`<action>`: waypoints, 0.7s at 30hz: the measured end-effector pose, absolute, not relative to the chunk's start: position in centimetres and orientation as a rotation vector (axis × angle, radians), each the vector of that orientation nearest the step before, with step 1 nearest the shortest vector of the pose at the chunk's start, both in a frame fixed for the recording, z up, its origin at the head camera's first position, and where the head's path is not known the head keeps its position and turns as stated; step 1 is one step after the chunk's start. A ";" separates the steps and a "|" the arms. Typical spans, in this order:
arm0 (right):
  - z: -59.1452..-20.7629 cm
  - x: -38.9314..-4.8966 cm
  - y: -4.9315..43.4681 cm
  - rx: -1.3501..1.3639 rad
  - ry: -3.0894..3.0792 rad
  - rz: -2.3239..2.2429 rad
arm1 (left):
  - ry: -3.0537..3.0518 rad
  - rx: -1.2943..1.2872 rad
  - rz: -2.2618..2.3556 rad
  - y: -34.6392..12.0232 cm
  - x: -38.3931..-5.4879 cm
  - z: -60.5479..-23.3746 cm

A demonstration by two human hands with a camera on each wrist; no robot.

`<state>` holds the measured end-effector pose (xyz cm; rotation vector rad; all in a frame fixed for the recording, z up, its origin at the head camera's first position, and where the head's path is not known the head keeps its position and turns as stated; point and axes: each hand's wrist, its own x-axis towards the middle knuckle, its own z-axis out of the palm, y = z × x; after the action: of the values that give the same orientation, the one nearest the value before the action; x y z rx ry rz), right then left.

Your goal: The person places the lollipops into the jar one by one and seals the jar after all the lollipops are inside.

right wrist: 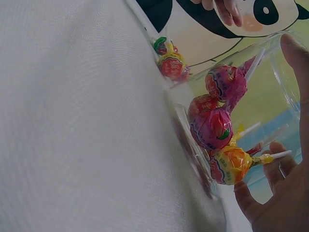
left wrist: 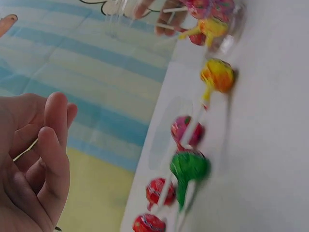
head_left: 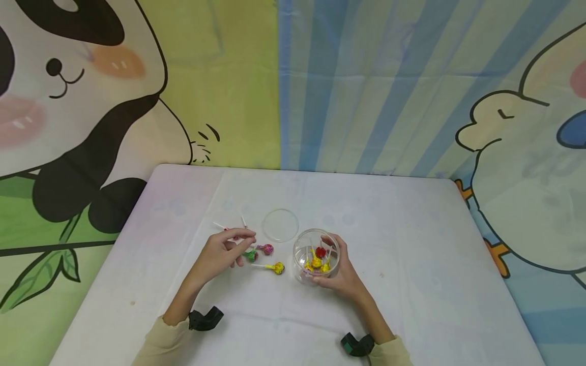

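My right hand (head_left: 345,278) grips a clear round jar (head_left: 296,260) from its right side, thumb and fingers spread around the wall. Several wrapped lollipops lie inside the jar, among them a yellow one (right wrist: 231,163) and a pink one (right wrist: 212,128). My left hand (head_left: 223,252) hovers left of the jar, fingers loosely bent with nothing between them. Under and beside it lie a green lollipop (left wrist: 189,166), a pink lollipop (head_left: 266,249), a yellow lollipop (head_left: 277,268) and two red ones, one of them a red lollipop (left wrist: 160,192) partly behind a white stick.
A clear round lid (head_left: 280,225) lies flat behind the loose lollipops, just left of the jar. The white-covered table (head_left: 412,239) ends at a cartoon-printed cloth backdrop (head_left: 357,86) at the far side.
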<state>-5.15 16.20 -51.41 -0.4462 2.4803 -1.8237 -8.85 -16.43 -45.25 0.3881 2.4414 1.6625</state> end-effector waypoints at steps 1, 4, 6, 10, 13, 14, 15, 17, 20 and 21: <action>-51.4 -5.1 16.2 -0.448 2.483 -1.820 | 2.443 0.368 1.652 -16.8 -8.7 -45.5; -51.4 -5.1 16.2 -0.440 2.484 -1.815 | 2.464 0.305 1.599 -17.6 -8.4 -46.1; -51.3 -5.1 16.2 -0.431 2.485 -1.813 | 2.489 0.274 1.560 -18.1 -8.3 -46.4; -51.3 -5.1 16.2 -0.432 2.484 -1.814 | 2.562 0.274 1.490 -19.1 -8.1 -46.7; -51.3 -5.1 16.2 -0.434 2.480 -1.817 | 2.601 0.278 1.462 -19.9 -8.6 -46.8; -51.3 -5.1 16.3 -0.435 2.481 -1.813 | 2.610 0.268 1.458 -20.3 -8.9 -46.8; -51.3 -5.1 16.3 -0.436 2.483 -1.811 | 2.624 0.258 1.448 -20.6 -9.2 -46.8; -51.2 -5.1 16.3 -0.430 2.482 -1.806 | 2.671 0.228 1.413 -21.3 -10.1 -46.7; -51.2 -5.1 16.3 -0.429 2.492 -1.787 | 2.766 0.177 1.317 -22.3 -11.4 -46.8; -51.1 -5.1 16.3 -0.422 2.488 -1.788 | 2.796 0.160 1.268 -22.6 -11.9 -46.9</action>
<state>-5.07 16.35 -51.15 -0.4216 2.4884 -1.7882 -11.90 -22.60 -46.88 0.1597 2.7964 1.2684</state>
